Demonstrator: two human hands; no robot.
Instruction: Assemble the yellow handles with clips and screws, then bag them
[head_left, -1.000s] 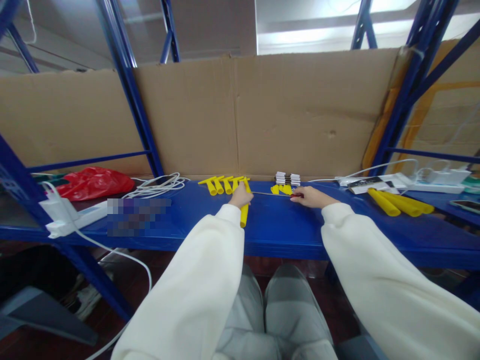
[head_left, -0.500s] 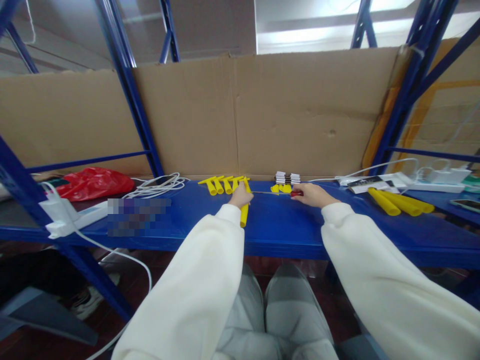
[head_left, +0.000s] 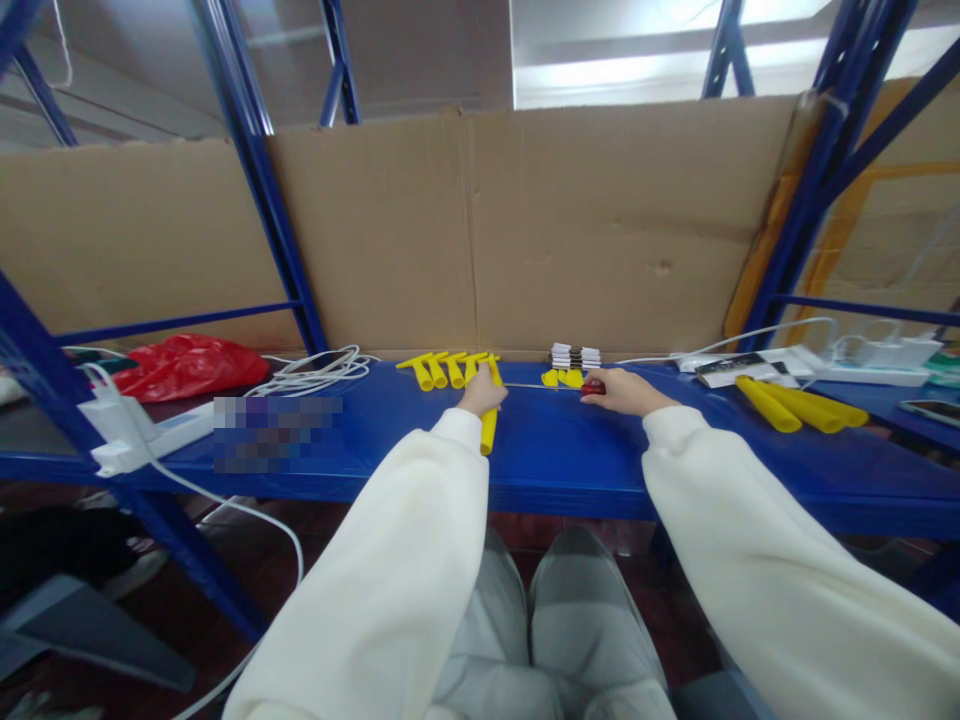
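My left hand (head_left: 482,390) is closed around a yellow T-shaped plastic piece (head_left: 488,432), whose tube end points toward me. In my right hand (head_left: 619,390) is the red handle of a screwdriver (head_left: 593,387). Its thin metal shaft lies level and reaches left to the piece; the tip is hidden at my left fingers. Several similar yellow T-shaped pieces (head_left: 437,370) stand in a row just left of my left hand. Small flat yellow parts (head_left: 562,378) lie behind the shaft, in front of a stack of black-and-white small items (head_left: 575,356).
Yellow tapered tubes (head_left: 795,408) lie at the right on the blue shelf (head_left: 555,450), near a power strip (head_left: 885,372) and a phone (head_left: 930,411). At left are a red plastic bag (head_left: 187,367), coiled white cable (head_left: 322,371) and another power strip (head_left: 180,430). Cardboard (head_left: 600,220) closes the back.
My right fingers have shifted slightly on the screwdriver's red handle. My left hand and the yellow piece stay in place. At lower left, a person's shoe and leg have moved.
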